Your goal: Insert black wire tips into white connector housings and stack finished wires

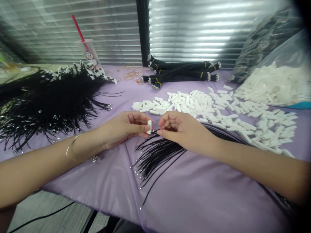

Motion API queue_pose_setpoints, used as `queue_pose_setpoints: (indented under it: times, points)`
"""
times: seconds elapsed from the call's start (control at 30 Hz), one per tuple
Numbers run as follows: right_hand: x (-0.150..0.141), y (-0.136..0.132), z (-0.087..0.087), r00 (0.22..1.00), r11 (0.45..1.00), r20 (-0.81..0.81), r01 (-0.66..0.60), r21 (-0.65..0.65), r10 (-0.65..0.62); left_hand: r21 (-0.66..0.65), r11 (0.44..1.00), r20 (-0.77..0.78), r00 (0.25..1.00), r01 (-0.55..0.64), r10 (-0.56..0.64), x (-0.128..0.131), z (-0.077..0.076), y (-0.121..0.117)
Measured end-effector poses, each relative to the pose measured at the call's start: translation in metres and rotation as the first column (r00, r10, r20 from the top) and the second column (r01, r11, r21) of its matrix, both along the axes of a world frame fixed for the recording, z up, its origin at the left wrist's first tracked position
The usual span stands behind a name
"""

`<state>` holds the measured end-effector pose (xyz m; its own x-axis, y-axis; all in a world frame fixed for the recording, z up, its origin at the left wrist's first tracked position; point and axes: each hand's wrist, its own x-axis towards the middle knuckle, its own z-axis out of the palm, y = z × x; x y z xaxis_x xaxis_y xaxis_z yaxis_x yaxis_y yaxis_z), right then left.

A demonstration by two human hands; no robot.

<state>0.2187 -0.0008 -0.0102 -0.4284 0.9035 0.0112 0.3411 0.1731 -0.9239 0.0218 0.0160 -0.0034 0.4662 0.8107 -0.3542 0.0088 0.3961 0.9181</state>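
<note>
Between thumb and fingers, my left hand (128, 127) pinches a small white plastic connector housing (149, 127), held upright. My right hand (178, 127) is closed on the end of a thin black wire (155, 131), whose tip meets the housing's lower side; whether it is inside cannot be made out. Under my right hand a fanned bundle of black wires (155, 158) with shiny metal tips lies on the purple tablecloth (206, 194). Just behind both hands spreads a pile of loose white housings (191, 102).
At the left lies a large heap of black wires (53, 97) with white ends. Tied wire bundles (179, 72) and rubber bands (131, 75) lie at the back. A cup with a red straw (89, 55) stands back left. A clear bag of white pieces (279, 81) sits right.
</note>
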Motion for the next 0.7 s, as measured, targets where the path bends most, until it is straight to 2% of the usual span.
queue_pose_setpoints:
  times: [0.27,0.53,0.6,0.63,0.7]
  points:
    - [0.0005,-0.0001,0.0013,0.999,1.000,0.047,-0.002,-0.005,0.003,0.044,0.999,-0.062,0.998,-0.018,0.021,0.0020,0.0007,-0.0021]
    - [-0.0046,-0.0013,0.0002,0.995,0.993,0.097,0.000,0.115,-0.011,0.128,0.992,-0.132,0.991,0.018,-0.001,0.0072,0.0025,-0.0069]
    - [-0.0028,-0.0015,0.0019,0.988,0.974,0.155,-0.014,0.227,-0.021,0.133,0.991,-0.125,0.992,0.021,-0.004,0.0076,0.0033,-0.0071]
    - [-0.0017,-0.0019,0.0038,0.980,0.944,0.195,-0.027,0.329,-0.040,0.136,0.991,-0.112,0.994,0.011,0.004,0.0073,0.0036,-0.0067]
    - [-0.0004,-0.0034,0.0094,0.959,0.835,0.273,-0.091,0.542,-0.073,0.133,0.991,-0.071,0.997,-0.024,0.034,0.0060,0.0038,-0.0048]
